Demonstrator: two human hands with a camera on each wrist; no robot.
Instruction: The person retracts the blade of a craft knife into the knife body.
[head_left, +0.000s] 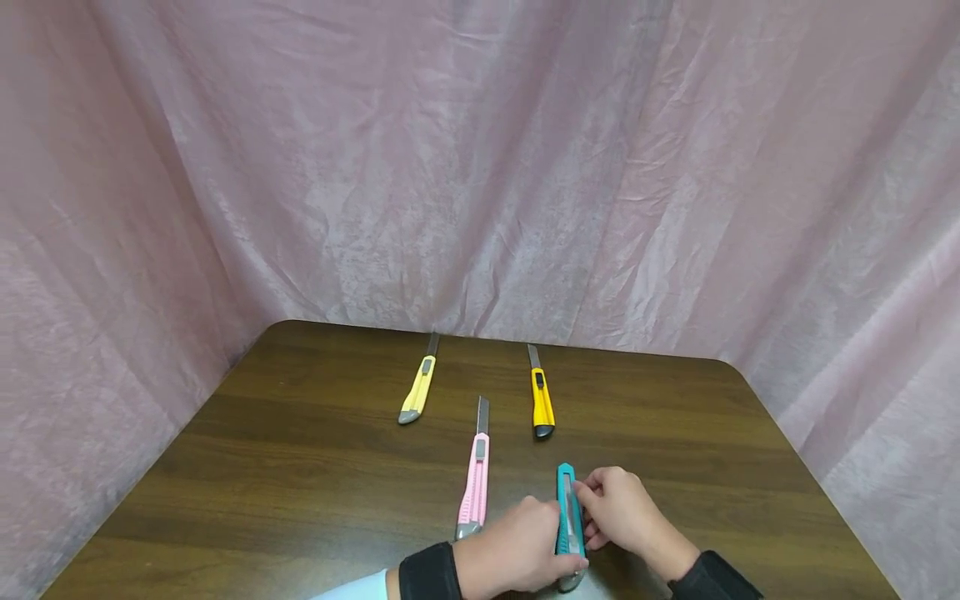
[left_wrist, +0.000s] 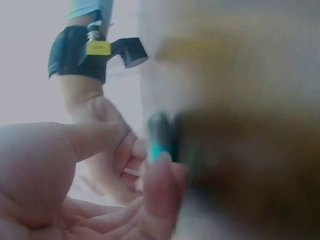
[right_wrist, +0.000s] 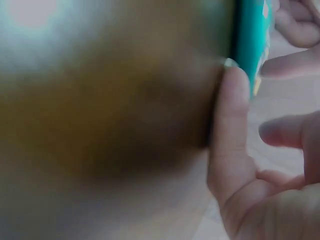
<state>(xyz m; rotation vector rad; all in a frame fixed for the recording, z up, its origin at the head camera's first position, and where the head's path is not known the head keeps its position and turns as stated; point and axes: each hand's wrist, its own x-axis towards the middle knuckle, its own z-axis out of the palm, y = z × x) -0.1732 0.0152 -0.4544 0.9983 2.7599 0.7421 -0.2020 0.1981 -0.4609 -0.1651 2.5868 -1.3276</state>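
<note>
A teal utility knife [head_left: 569, 512] lies lengthwise between my two hands, with no blade showing past its tip. My left hand [head_left: 517, 546] grips it by the lower end, the thumb across the grey end cap. In the left wrist view a fingertip [left_wrist: 163, 162] presses its teal body. My right hand [head_left: 622, 512] touches the knife's right side near the top. From the right wrist a nearly straight finger [right_wrist: 234, 95] shows against the teal body, while another fingertip [right_wrist: 272, 132] stands apart from it. To the left of my left hand lies a pink utility knife [head_left: 476, 487], blade out.
Toward the back edge of the brown wooden table [head_left: 300, 467] lie a pale yellow utility knife [head_left: 420, 387] and an orange-yellow one [head_left: 542, 402], both with blades extended away from me. A pink curtain [head_left: 480, 167] hangs behind and around the table. Both wrists wear black bands.
</note>
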